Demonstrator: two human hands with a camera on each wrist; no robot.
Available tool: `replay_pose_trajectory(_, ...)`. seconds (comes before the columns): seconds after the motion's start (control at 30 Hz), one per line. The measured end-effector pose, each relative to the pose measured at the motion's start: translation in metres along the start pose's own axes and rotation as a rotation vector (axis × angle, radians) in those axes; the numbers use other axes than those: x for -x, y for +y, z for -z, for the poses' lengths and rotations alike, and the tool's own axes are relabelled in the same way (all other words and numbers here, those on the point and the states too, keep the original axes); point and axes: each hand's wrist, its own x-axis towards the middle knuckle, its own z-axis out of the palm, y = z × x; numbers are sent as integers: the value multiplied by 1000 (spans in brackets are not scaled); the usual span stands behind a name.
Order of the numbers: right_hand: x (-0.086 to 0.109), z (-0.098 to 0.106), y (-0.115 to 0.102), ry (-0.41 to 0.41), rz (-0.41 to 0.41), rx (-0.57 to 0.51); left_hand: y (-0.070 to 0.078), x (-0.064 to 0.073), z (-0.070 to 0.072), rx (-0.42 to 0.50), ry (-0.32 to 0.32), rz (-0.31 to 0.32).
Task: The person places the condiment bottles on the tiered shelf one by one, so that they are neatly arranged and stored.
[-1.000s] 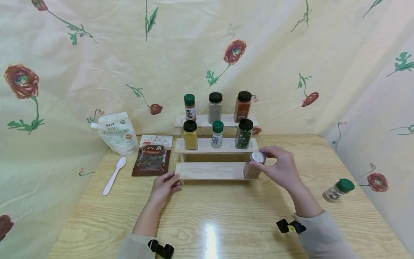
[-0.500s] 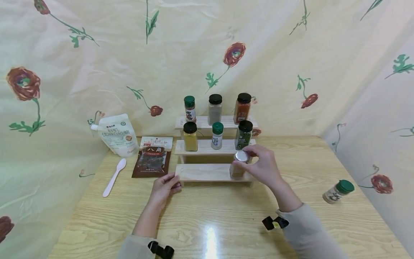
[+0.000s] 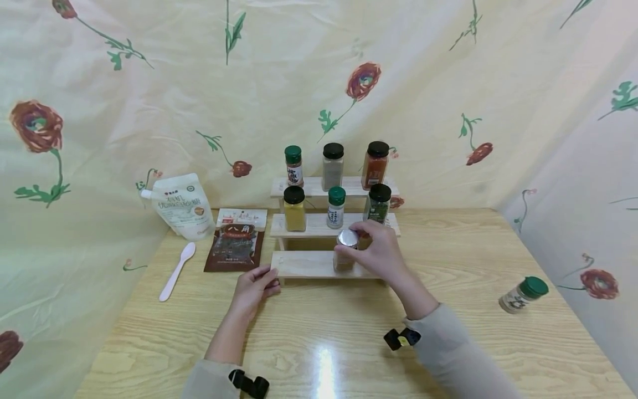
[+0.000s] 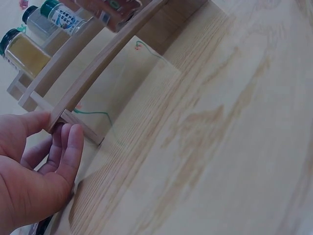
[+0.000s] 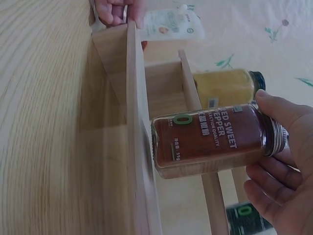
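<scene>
My right hand [image 3: 381, 255] grips a square glass spice jar [image 5: 205, 139] by its silver lid, thumb on one side and fingers on the other. Reddish-brown powder fills the jar, and its label reads "sweet pepper". The base is right at the lowest shelf of a three-tier wooden spice rack [image 3: 304, 264], near the middle of that shelf. At the shelf's left end my left hand [image 3: 253, 291] pinches the board, the thumb against its edge and the fingers curled underneath, as the left wrist view shows.
Capped jars line the upper tiers, among them a yellow one [image 3: 294, 213] and a green-herb one [image 3: 377, 206]. Left of the rack are a brown packet [image 3: 234, 244], a white spouted pouch [image 3: 181, 208] and a pale spoon [image 3: 176, 271]. A green-capped jar [image 3: 515, 299] is at far right.
The right hand has moved left along the lowest shelf with the sweet pepper jar, from its right end to about the middle. The left hand has kept its hold on the rack.
</scene>
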Motion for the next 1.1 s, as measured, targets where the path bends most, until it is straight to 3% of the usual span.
replay_pose_trajectory(0.8,-19,-47,-26,-51,3,-37,0,-2,-1,-3,12,2)
replay_pose_trajectory(1.1,-23,-56,-34,-53,15,-28,0,-2,-1,4,4,0)
